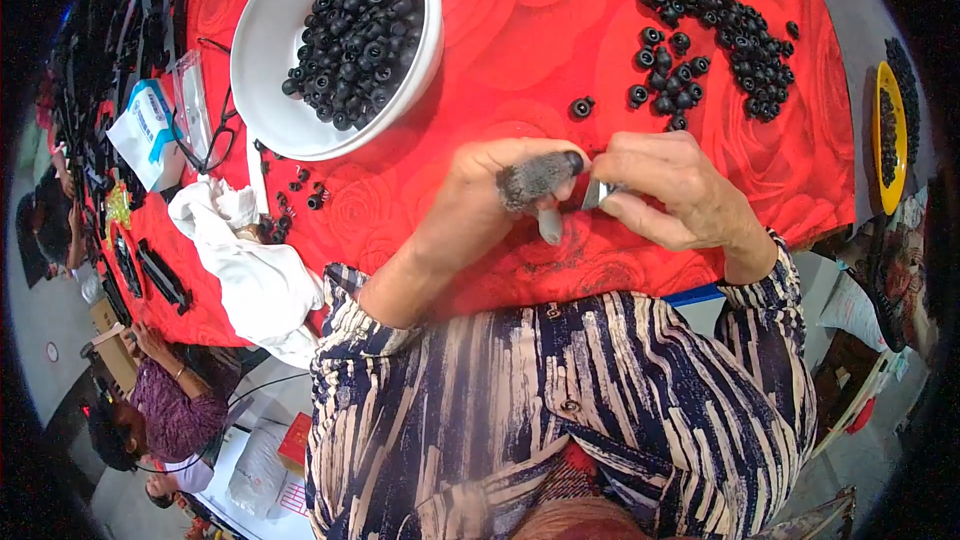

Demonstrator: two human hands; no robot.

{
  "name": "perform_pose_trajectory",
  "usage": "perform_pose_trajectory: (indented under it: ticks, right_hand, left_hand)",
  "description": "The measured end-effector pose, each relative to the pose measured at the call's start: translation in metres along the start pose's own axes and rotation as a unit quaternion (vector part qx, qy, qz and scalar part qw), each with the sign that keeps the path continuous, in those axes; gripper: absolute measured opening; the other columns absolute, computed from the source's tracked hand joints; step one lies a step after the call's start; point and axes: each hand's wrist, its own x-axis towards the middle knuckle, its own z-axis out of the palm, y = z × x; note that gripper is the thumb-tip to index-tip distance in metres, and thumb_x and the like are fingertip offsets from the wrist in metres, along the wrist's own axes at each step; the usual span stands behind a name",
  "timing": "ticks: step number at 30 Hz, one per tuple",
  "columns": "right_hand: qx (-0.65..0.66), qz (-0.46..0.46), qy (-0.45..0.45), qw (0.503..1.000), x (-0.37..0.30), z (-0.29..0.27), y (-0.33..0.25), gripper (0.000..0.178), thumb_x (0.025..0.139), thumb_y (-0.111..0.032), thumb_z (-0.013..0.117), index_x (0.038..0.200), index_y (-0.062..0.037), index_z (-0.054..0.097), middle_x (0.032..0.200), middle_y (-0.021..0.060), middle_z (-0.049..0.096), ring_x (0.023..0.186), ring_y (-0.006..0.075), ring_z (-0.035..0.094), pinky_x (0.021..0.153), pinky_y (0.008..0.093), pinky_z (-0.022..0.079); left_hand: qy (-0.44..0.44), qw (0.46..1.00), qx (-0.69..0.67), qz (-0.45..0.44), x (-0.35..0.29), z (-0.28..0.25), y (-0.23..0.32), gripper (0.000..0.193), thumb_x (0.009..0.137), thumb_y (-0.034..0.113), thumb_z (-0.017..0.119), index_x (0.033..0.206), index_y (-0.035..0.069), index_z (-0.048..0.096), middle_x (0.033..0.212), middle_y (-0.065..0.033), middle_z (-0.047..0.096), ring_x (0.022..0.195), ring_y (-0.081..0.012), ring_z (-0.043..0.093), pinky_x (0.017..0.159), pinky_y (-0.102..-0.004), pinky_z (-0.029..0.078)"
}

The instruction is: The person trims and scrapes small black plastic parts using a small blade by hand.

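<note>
My left hand point(468, 188) is closed, pinching a small round black part point(574, 162) at its fingertips. A dark grey, dust-covered finger cover point(535, 183) wraps one of its fingers, and a paler cover point(549, 227) shows on another. My right hand point(685, 190) grips a small flat metal blade point(597, 193) between thumb and fingers, its edge close to the black part. Whether the blade touches the part is hard to tell. Black crumbs point(570, 262) dot the red cloth below my hands. One loose black part point(582, 107) lies just beyond them.
A white bowl point(262, 90) of similar black parts stands far left; a heap point(720, 20) lies far right. Glasses point(215, 145), a white cloth point(245, 270) and a blue-white packet point(148, 135) lie left. A yellow dish point(887, 190) is beyond the right edge. Another person point(175, 405) sits left.
</note>
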Motion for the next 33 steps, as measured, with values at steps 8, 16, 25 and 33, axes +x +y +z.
perform_pose_trajectory:
  ticks: [8,16,25,33]
  right_hand:
    - [-0.061,-0.04,0.14,0.988,0.006,0.006,-0.002,0.033,0.065,-0.004,0.068,0.095,0.0021,0.056,0.067,0.009,0.05,0.055,0.0219,0.051,0.045,0.0311,0.039]
    - [-0.157,-0.119,0.139,0.97,-0.001,0.02,-0.001,0.035,0.062,-0.011,0.071,0.091,0.0037,0.058,0.066,0.0091,0.048,0.053,0.0225,0.052,0.046,0.033,0.04]
    - [-0.158,-0.147,0.197,0.956,0.003,0.011,-0.007,0.019,0.066,-0.005,0.071,0.08,0.0022,0.06,0.062,0.0088,0.05,0.049,0.0221,0.051,0.042,0.0325,0.038]
    - [-0.362,-0.074,0.177,0.912,0.012,0.025,0.008,0.042,0.063,-0.004,0.059,0.105,-0.0002,0.059,0.089,0.01,0.057,0.067,0.0227,0.056,0.056,0.0321,0.045]
  left_hand:
    - [0.03,0.999,0.002,-0.011,-0.005,0.003,0.0,0.019,0.088,0.008,0.052,0.1,-0.002,0.063,0.079,-0.0068,0.061,0.061,-0.0134,0.06,0.055,-0.0246,0.049]
    - [-0.016,0.999,-0.033,-0.035,-0.004,0.004,-0.013,0.015,0.086,0.01,0.055,0.093,0.0,0.064,0.075,-0.0021,0.061,0.063,-0.0058,0.054,0.054,-0.0204,0.046]
    - [-0.022,0.994,-0.101,-0.02,-0.003,0.0,-0.015,0.018,0.085,0.006,0.056,0.1,0.0,0.063,0.076,-0.0053,0.061,0.063,-0.009,0.056,0.054,-0.0227,0.048]
    - [0.181,0.816,0.371,0.404,-0.021,0.005,0.035,0.028,0.07,-0.002,0.07,0.097,-0.001,0.064,0.078,-0.0064,0.062,0.07,-0.0126,0.058,0.057,-0.0228,0.044]
